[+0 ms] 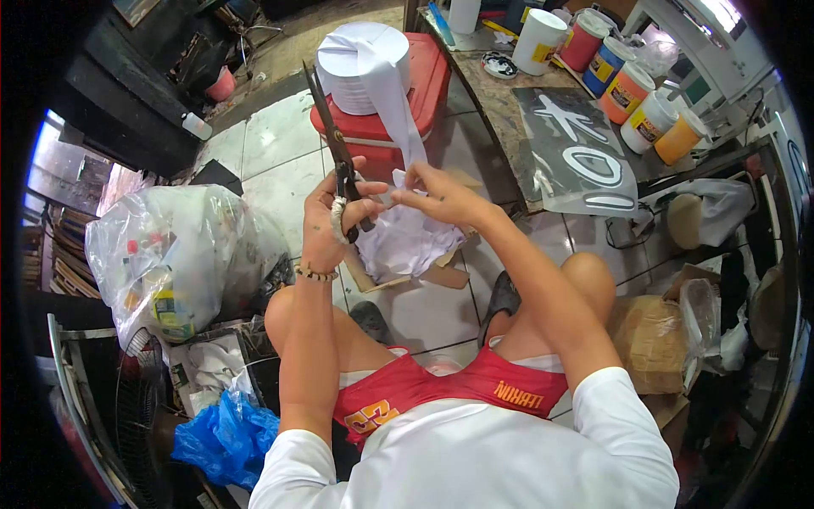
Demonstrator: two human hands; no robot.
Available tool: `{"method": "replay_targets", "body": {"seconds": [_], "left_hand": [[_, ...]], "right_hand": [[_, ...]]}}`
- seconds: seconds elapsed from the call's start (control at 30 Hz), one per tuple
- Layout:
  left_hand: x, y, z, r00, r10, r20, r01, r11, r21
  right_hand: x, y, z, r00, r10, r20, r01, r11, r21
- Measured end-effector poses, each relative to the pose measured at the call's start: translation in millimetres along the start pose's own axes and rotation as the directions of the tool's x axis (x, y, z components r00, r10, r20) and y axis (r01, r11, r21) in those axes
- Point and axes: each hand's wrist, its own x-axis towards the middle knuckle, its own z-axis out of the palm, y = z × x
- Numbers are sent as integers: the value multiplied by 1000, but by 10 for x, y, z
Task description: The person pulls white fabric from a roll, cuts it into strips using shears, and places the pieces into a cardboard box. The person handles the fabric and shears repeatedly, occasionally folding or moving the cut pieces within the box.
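A pair of large dark scissors (337,136) stands blades up in my left hand (331,212), whose fingers are wrapped round its handles. One handle has pale wrapping. Just to the right, my right hand (437,197) pinches a white fabric strip (394,123) at its lower part. The strip hangs from a thick white roll (363,76) on a red cooler (428,72). Below my hands, an open cardboard box (454,276) holds a heap of white fabric pieces (403,242).
To the right is a worktable (492,110) with paint tubs (606,64) and a stencil sheet (577,153). At the left are a filled plastic bag (182,254), a blue bag (227,441) and a fan (140,407). A carton (651,343) lies right of my knees.
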Motion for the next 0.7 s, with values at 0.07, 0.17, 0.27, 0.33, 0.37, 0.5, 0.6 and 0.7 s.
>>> {"method": "replay_targets", "body": {"seconds": [0.07, 0.17, 0.27, 0.33, 0.37, 0.5, 0.6, 0.7], "left_hand": [[-12, 19, -25, 1000, 4, -21, -3, 998, 56], [-20, -34, -32, 991, -94, 96, 91, 995, 37], [-30, -235, 41, 891, -179, 417, 234, 969, -83], [-80, -445, 176, 792, -214, 572, 300, 952, -58], [-137, -489, 265, 745, -300, 596, 358, 933, 22], [-230, -700, 539, 577, -337, 744, 392, 913, 110], [-238, -825, 637, 533, -320, 783, 448, 892, 59], [-207, -835, 671, 614, -245, 751, 427, 903, -55]], "right_hand": [[20, -47, -59, 996, 82, -44, -78, 993, 86], [78, -2, -216, 971, 150, -188, -90, 951, 296], [65, -45, -558, 925, 144, -351, 40, 882, 469], [-32, -179, -849, 849, 214, -483, 93, 840, 535], [-79, -196, -956, 850, 209, -483, 92, 844, 528], [-278, -373, -1226, 793, 195, -577, 232, 779, 582], [-456, -456, -1270, 831, 152, -534, 271, 728, 629], [-608, -625, -1269, 914, 74, -400, 224, 729, 647]]}}
